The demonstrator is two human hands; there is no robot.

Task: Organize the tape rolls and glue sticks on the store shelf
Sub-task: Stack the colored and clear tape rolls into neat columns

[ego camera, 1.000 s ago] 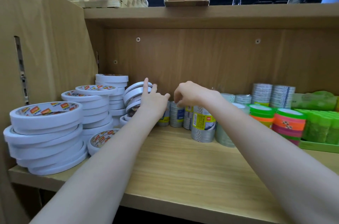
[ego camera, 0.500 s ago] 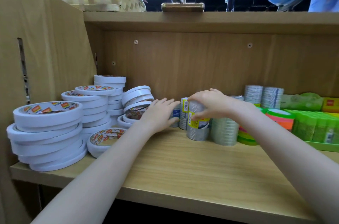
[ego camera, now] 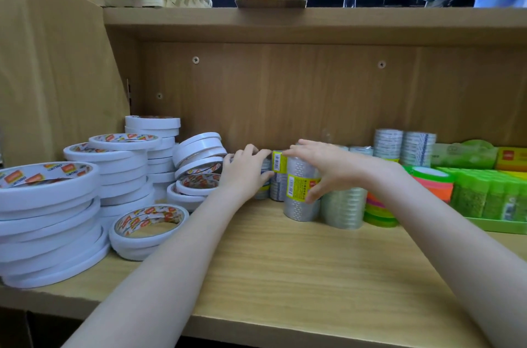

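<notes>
At mid-shelf, near the back panel, my right hand (ego camera: pixel 322 168) grips an upright clear tape pack (ego camera: pixel 302 193) with a yellow label, fingers over its top, thumb on its front. My left hand (ego camera: pixel 245 174) pinches a smaller pack (ego camera: pixel 278 174) just behind. White tape rolls (ego camera: pixel 48 205) are stacked leftward; green glue sticks (ego camera: pixel 490 193) stand rightward on the wooden shelf (ego camera: pixel 285 262).

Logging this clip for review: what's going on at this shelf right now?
A person is tidying tape on a wooden shelf. The right hand grips a clear tape pack with a yellow label; the left hand holds the smaller packs just behind it. White tape stacks sit to the left, green glue sticks to the right, untouched.
</notes>
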